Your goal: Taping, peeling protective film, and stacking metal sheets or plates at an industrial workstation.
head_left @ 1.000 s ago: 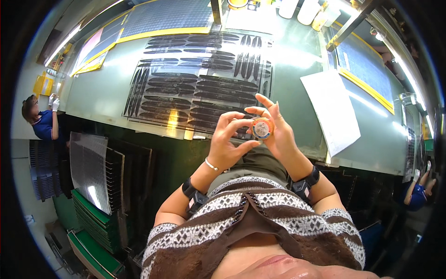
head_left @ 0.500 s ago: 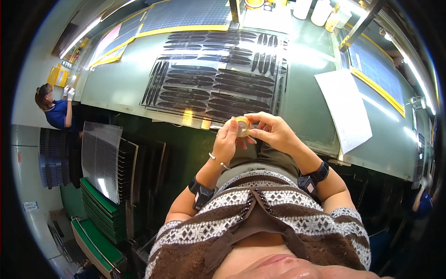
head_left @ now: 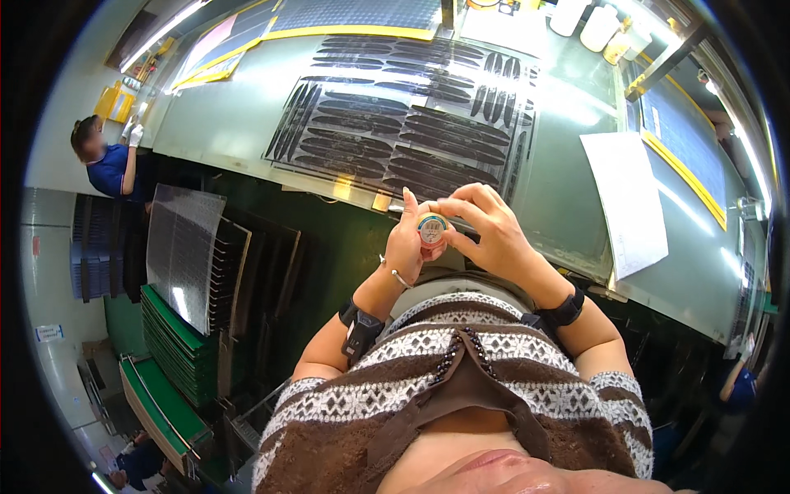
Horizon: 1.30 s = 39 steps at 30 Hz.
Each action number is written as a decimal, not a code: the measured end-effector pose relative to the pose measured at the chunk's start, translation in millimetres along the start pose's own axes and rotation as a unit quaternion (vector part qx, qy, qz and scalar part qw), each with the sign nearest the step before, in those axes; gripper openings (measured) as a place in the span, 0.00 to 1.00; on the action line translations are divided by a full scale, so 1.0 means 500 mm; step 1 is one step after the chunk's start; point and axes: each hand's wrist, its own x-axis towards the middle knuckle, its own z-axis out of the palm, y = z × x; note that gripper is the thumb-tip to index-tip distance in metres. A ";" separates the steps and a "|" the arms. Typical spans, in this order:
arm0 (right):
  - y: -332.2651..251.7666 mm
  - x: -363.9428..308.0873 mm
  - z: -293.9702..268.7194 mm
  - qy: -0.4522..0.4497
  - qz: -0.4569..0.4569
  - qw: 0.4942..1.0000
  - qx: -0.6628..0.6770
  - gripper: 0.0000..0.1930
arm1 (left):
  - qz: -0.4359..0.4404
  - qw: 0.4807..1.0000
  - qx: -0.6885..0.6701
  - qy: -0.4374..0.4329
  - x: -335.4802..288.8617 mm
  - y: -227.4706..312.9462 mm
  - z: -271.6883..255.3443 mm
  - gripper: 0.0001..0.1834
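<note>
Change over the last second: the small round roll with a pale disc face and multicoloured ring [head_left: 431, 230] went from face-up between both hands, to edge-on, to face-up again, lower centre-left of the hand pair. Now just left of the right fingertips, near frame centre.

Left hand [head_left: 403, 245]: grasping the roll from its left side and below, thumb raised alongside. Right hand [head_left: 498, 239]: fingers curled, thumb and forefinger at the roll's right edge; cannot tell whether they pinch it or merely touch.

Reading: the load appears to have passed to the left hand, leaving the right fingertips for the rim; judged as turning and handling, roll not set down.

Beyond, upper centre: clear sheet with long black leaf-shaped pieces [head_left: 448, 123] on the grey-green bench [head_left: 218, 123], apart from the hands
</note>
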 end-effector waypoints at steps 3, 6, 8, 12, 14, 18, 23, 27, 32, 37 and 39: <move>0.011 -0.004 0.016 -0.037 -0.020 0.999 -0.022 0.18 | 0.006 1.000 0.009 -0.012 0.005 -0.015 -0.005 0.38; 0.017 -0.006 0.023 -0.090 -0.020 0.995 -0.022 0.17 | -0.007 1.000 0.010 -0.011 0.004 -0.024 -0.018 0.38; 0.015 -0.007 0.023 -0.089 -0.003 0.996 0.018 0.17 | -0.026 0.999 0.033 -0.007 -0.001 -0.027 -0.021 0.38; 0.012 -0.006 0.014 -0.129 0.050 0.986 0.096 0.17 | -0.014 0.995 0.094 0.024 -0.002 -0.020 -0.010 0.39; 0.017 -0.019 0.027 -0.105 0.013 0.991 0.077 0.15 | 0.039 0.992 0.116 -0.006 0.003 -0.024 -0.017 0.39; 0.031 -0.033 0.056 0.013 -0.066 0.996 -0.066 0.13 | 0.035 0.998 -0.057 -0.013 0.009 -0.053 0.014 0.37; 0.014 -0.034 0.043 -0.105 0.005 0.994 0.036 0.19 | 0.012 0.996 -0.065 0.063 0.014 -0.061 -0.004 0.26; 0.013 -0.033 0.052 -0.078 -0.010 0.997 0.027 0.16 | 0.072 0.995 -0.035 0.061 0.016 -0.080 -0.014 0.25; 0.026 -0.032 0.069 -0.089 -0.038 0.994 0.051 0.13 | 0.097 0.995 -0.003 0.034 0.023 -0.092 -0.030 0.24; 0.023 -0.014 0.051 -0.168 0.160 0.945 0.230 0.13 | 0.162 0.986 0.046 0.001 0.019 -0.075 -0.025 0.22; 0.034 -0.015 0.058 -0.170 0.151 0.948 0.222 0.13 | 0.195 0.978 0.071 0.007 0.022 -0.079 -0.031 0.22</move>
